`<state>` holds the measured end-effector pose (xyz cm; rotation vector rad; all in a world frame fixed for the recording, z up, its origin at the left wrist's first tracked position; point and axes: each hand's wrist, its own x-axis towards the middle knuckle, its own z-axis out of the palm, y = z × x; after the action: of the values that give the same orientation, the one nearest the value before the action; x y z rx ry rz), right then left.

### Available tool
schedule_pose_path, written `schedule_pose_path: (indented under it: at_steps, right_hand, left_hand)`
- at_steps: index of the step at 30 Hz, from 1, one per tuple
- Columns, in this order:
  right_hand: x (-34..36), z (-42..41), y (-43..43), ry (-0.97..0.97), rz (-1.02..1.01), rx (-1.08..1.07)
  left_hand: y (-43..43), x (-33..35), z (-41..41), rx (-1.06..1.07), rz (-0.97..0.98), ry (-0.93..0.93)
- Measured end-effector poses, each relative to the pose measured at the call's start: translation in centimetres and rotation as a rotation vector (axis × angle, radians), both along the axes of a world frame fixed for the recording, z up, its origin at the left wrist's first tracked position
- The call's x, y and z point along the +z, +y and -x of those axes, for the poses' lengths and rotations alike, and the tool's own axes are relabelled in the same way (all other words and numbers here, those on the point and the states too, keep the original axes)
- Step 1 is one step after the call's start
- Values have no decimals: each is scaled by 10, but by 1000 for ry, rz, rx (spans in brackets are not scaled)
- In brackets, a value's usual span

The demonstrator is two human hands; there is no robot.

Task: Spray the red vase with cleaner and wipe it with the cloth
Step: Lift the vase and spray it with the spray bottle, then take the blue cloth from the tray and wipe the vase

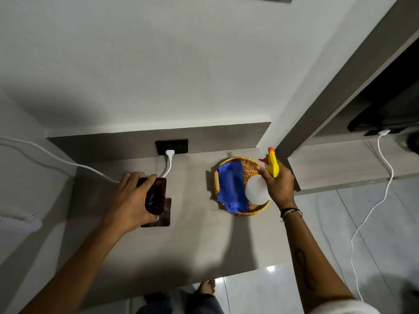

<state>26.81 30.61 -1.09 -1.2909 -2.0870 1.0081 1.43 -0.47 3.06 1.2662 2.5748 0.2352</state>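
The dark red vase (157,196) stands on the grey counter (195,241) at the left, seen from above. My left hand (130,200) is wrapped around its left side. My right hand (277,184) grips the spray bottle (257,191) by its neck; the bottle has a white body and a yellow trigger head with an orange nozzle (271,163) and hangs over the right part of the wicker basket (248,165). The blue cloth (231,185) lies spread in the basket, apart from both hands.
A black wall socket (171,146) with a white plug and cable sits behind the vase. A second white cable (371,214) trails down to the floor at the right. A lower shelf (340,168) adjoins the counter on the right. My bare foot (207,287) shows below the counter's front edge.
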Motion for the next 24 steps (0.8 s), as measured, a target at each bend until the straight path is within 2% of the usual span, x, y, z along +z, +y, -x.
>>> schedule_pose_path:
  at_steps: [8,16,18,20,22,24]
  right_hand:
    - [-39,8,16,38,34,25]
    - [-48,-4,16,148,69,-121]
    - [-45,-14,7,109,-82,-152]
    - [-43,-19,-12,65,-410,-156]
    - [-48,-9,-36,93,-577,-10]
    - [-61,11,-54,-54,-596,248]
  left_hand:
    - [3,-6,-7,47,-9,4]
    - [2,-10,-10,79,-36,-16]
    - [0,-12,-10,75,-44,-11]
    - [-1,-13,-10,74,-58,-8]
    - [-1,-14,-13,73,-70,-10]
    - [-1,-15,-14,73,-77,-9]
